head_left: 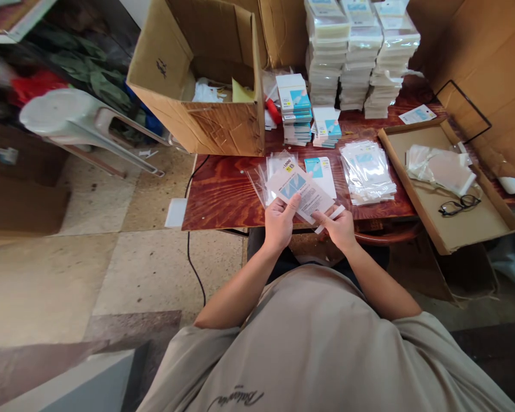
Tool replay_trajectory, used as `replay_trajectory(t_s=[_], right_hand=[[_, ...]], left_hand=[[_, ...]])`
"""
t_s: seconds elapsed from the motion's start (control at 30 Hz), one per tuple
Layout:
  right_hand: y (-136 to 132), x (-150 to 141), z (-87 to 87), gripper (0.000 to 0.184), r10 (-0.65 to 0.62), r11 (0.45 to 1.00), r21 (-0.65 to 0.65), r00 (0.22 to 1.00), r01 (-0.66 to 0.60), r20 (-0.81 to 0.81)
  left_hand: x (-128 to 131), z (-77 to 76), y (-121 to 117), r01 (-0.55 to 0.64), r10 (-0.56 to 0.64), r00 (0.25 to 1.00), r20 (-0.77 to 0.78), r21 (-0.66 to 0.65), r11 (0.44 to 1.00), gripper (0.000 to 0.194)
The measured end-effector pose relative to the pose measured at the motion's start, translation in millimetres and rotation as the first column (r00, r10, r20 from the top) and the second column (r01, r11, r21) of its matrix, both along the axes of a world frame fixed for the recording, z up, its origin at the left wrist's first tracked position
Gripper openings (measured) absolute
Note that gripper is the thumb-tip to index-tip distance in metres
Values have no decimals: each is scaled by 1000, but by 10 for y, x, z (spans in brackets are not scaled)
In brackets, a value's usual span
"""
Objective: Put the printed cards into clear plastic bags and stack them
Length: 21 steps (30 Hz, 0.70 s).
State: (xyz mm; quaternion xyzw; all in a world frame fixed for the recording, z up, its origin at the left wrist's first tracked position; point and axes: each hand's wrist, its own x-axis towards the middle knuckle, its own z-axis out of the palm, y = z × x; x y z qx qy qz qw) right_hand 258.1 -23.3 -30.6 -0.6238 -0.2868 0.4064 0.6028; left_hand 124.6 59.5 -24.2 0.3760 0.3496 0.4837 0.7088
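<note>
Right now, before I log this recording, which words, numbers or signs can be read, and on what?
"1000": on the held card; its other print is too small to read.
Shirt: dark script, too unclear to quote.
Cardboard box: black marks, illegible.
Card stacks, flat card, loose packets, tall stacks: print too small or blurred.
</note>
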Motion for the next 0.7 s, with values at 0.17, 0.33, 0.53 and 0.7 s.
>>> replay_trajectory(t_s=[0.17, 0.33, 0.53, 0.7], right_hand=[[-23, 102, 15, 55, 81, 997, -13, 996, -82, -35], [-78, 175, -20, 56, -62, 996, -66, 996, 66, 61], [-10, 674, 164, 51, -92, 995, -26, 986, 97, 142], [228, 1627, 177, 44, -368, 912, 52, 758, 406, 538]], left_hand=[[-4, -38, 10, 80, -79, 994, -69, 17, 997, 51], [66, -19, -57, 254, -256, 961, -103, -30, 967, 61], [183, -42, 41, 435, -392, 844, -366, 40, 900, 48], [22, -35, 582, 197, 270, 509, -818, 415, 888, 36]])
